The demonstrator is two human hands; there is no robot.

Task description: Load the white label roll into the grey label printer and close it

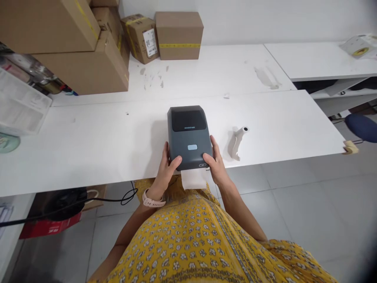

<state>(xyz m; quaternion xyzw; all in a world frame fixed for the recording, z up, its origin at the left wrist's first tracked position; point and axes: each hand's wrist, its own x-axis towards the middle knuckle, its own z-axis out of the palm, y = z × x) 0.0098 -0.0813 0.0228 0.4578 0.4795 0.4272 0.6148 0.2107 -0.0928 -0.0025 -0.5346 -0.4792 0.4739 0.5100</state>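
A dark grey label printer (188,133) sits at the near edge of a white table (103,145). A white paper label (193,179) hangs out of its front slot over the table's edge. My left hand (167,169) grips the printer's front left corner, thumb on top; a pink watch is on that wrist. My right hand (215,162) holds the front right corner, thumb on the top face near the slot.
A white plastic handle-shaped piece (236,144) lies just right of the printer. Cardboard boxes (82,47) stack at the back left, two more (165,35) by the wall. A clear plastic bin (20,104) stands far left. Black cable (118,198) runs under the table. A blue stool (362,127) is at right.
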